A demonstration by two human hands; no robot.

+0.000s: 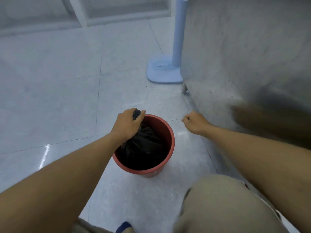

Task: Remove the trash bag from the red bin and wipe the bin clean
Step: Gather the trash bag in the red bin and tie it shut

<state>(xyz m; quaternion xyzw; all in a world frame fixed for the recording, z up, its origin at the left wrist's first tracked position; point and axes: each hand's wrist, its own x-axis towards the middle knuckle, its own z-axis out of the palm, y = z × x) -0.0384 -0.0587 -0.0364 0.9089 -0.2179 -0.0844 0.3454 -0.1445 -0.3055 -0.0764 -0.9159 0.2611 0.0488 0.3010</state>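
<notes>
Pale glossy tiled floor (58, 98) all round. Well beyond both hands, a light-blue pole on a flat base (164, 71) stands on the tiles, tight against a grey speckled wall (244, 47). The wall runs down the outer side of the right hand (196, 122). Nearer the camera than the hands: a bent knee in khaki cloth (227, 204) and a blue shoe toe (124, 227). Nothing lies between the hands and the bin.

Red bin (170, 132) – round, plastic, upright on the floor, directly under the left hand (129, 125) and just inward of the right. Inside it sits the black trash bag (144, 145), crinkled, its mouth gathered to a neck; the body of the bag is down within the bin walls.

Left hand: arm stretched forward, knuckles up, fingers wrapped round the gathered neck above the far rim – a tuft of black plastic sticks out past the fist. Right hand: arm extended, off to the bin's side above the floor, fingers curled into a fist, nothing seen in it; not touching bin or bag.
</notes>
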